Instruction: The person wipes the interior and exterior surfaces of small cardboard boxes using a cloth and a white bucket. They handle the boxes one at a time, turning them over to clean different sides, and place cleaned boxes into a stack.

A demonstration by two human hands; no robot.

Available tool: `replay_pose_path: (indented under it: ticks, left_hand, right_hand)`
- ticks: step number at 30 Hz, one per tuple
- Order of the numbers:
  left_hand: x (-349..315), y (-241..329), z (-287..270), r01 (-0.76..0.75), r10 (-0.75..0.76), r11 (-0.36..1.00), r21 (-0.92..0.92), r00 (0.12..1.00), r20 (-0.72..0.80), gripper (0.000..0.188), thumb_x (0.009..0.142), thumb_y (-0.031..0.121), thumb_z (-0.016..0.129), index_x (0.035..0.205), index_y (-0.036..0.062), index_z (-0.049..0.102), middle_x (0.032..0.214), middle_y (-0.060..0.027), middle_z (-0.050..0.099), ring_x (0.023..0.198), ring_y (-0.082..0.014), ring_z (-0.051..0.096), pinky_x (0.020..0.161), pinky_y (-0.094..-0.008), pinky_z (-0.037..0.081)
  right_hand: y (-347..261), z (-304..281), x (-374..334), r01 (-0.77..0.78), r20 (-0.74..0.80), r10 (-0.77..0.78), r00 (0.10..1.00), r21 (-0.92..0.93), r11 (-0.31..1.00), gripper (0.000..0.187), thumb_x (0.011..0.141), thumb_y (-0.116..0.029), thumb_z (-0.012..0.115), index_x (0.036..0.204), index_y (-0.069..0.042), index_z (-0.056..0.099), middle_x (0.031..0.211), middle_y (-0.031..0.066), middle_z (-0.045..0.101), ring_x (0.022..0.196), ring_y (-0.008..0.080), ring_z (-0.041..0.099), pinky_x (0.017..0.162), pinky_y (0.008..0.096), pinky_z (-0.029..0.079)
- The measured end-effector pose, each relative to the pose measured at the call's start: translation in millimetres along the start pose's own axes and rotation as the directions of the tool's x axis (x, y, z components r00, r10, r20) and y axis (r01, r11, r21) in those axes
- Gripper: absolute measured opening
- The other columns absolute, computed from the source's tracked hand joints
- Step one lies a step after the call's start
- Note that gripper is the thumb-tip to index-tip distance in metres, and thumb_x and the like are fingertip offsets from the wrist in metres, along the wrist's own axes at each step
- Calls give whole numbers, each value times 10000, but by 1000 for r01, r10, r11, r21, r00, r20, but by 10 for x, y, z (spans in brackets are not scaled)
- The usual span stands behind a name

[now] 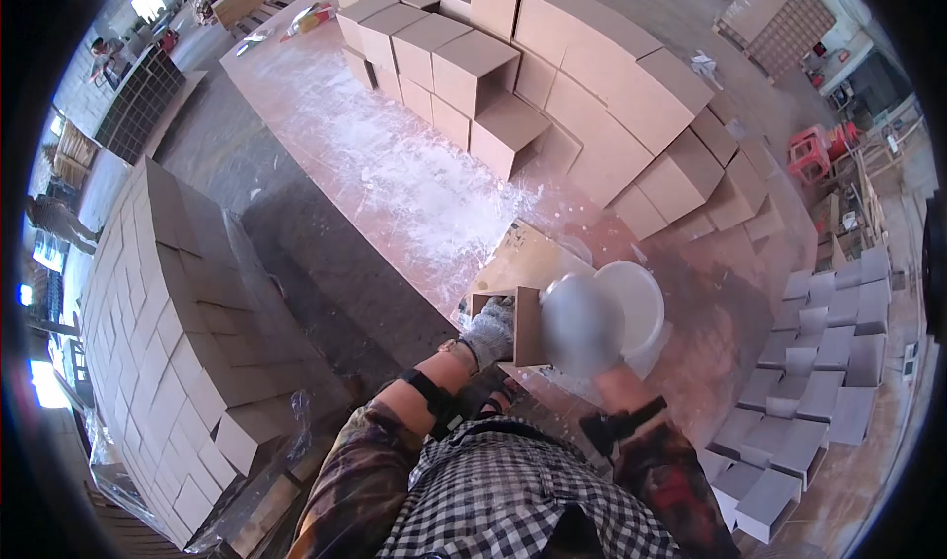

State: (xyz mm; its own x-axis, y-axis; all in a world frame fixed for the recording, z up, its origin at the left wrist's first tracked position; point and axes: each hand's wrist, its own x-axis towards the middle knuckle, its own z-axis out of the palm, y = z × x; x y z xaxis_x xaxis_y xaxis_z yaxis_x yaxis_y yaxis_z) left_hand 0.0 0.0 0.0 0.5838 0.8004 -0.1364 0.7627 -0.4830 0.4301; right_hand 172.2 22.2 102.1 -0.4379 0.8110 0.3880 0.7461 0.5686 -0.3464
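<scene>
Lower centre of frame: gloved left hand (487, 337) grasping open brown box (530, 328), fingers inside. Right hand (582, 324) just right of box, blurred; grip cannot be told. White round tub (643, 307) beside right hand. Reddish desk (345, 169), white-dusted, carries stacked boxes (592, 41), upper centre.

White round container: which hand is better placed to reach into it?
Probably the right hand: though blurred, it overlaps the white container in this view. The gloved left hand is at the brown box, farther away.
</scene>
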Motion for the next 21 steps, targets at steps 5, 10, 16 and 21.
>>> replay_pose_path:
  ticks: [5, 10, 16, 21]
  left_hand:
    - [-244, 95, -140, 20, -35, 992, -127, 992, -121, 622, 844, 437, 540, 1341, 69, 469, 1344, -205, 479, 1261, -401, 416, 1075, -474, 287]
    - [-152, 43, -149, -54, 44, 994, -91, 994, -103, 582, 829, 412, 545, 1289, 56, 520, 1302, -202, 517, 1245, -368, 445, 1058, -487, 312]
    - [-104, 129, -189, -35, 26, 995, -92, 995, -93, 589, 838, 411, 535, 1299, 44, 510, 1316, -205, 497, 1256, -379, 423, 1074, -483, 290]
    - [-78, 44, 57, -31, 22, 999, -27, 955, -295, 657, 829, 448, 545, 1337, 37, 473, 1340, -228, 473, 1274, -389, 402, 1092, -487, 263]
  right_hand:
    - [-408, -232, -223, 87, 20, -84, 996, -191, 978, 59, 771, -138, 626, 823, -129, 598, 759, 77, 502, 603, 275, 551, 528, 403, 450]
    - [-713, -452, -504, 136, 93, -150, 984, 146, 980, 53, 811, -182, 567, 811, -129, 566, 760, 76, 491, 578, 269, 526, 500, 419, 428]
    - [-193, -67, 264, -30, -79, 15, 997, -192, 981, 113, 736, -104, 632, 842, -140, 646, 754, 66, 585, 694, 232, 612, 630, 354, 513]
    - [369, -35, 201, -212, -148, 300, 942, 429, 878, 109, 801, -147, 653, 883, -87, 614, 805, 75, 644, 722, 215, 620, 649, 355, 515]
